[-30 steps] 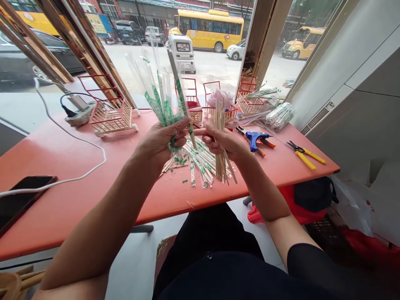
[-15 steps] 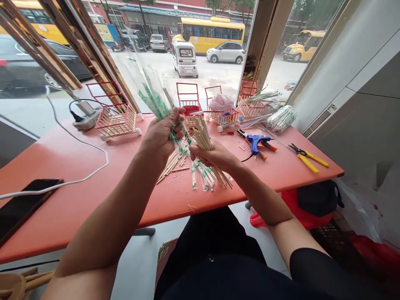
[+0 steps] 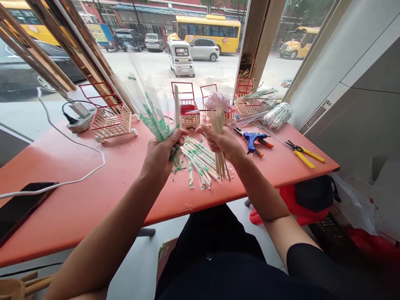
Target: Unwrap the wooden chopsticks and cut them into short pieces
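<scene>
Above a red table [image 3: 93, 166], the left hand [image 3: 161, 154] grips clear green-printed wrappers [image 3: 153, 118] pointing to 11 o'clock, while the right hand [image 3: 223, 141] clasps upright bare wooden sticks [image 3: 218, 137].

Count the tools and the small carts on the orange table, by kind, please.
Small stick carts: 5, at
Blue glue gun: 1
Yellow-handled pliers: 1
Phone: 1
Total: 8
</scene>
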A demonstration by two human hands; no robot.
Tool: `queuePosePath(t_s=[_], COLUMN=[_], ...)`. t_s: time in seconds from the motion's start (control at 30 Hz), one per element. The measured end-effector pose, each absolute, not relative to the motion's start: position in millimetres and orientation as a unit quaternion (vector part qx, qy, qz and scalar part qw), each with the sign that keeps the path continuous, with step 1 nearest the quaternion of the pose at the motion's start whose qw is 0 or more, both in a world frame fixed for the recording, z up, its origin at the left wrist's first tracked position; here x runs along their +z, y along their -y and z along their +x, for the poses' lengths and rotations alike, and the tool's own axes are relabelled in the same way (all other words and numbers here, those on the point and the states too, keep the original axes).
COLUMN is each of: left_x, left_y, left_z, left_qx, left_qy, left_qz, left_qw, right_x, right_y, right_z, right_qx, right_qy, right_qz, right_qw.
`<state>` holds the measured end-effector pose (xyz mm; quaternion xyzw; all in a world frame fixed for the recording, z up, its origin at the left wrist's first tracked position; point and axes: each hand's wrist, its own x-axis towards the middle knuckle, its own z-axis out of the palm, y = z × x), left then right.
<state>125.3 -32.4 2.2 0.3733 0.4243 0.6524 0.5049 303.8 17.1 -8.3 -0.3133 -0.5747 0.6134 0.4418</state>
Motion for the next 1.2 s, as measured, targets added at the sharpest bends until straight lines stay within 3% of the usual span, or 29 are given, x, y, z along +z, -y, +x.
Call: queuePosePath(t_s=[0.1, 0.23, 0.57, 1.03, 1.2], left_x=[-9, -21, -24, -19, -25], left_y=[49, 63, 63, 97, 96], left_z=[127, 131, 133, 100, 101], left_qx=[0.596, 0.540, 0.503, 0.463, 0.474], left_qy=[-0.461, -0.501, -0.533, -0.531, -0.505], left_qz=[0.429, 0.497, 0.556, 0.572, 0.554], left_qw=[0.499, 0.459, 0.393, 0.420, 0.462], right_x=[1, 2, -6, -5, -7], right_y=[-19, -18, -20, -35, -37], right_z=[311, 309, 302, 313, 306], right_qx=[0.579, 0.556, 0.575, 0.483, 0.487], right_qy=[0.533, 0.515, 0.538, 0.489, 0.473], right_qz=[-0.327, -0.321, -0.306, -0.319, -0.335], right_qw=[0.524, 0.568, 0.535, 0.653, 0.653])
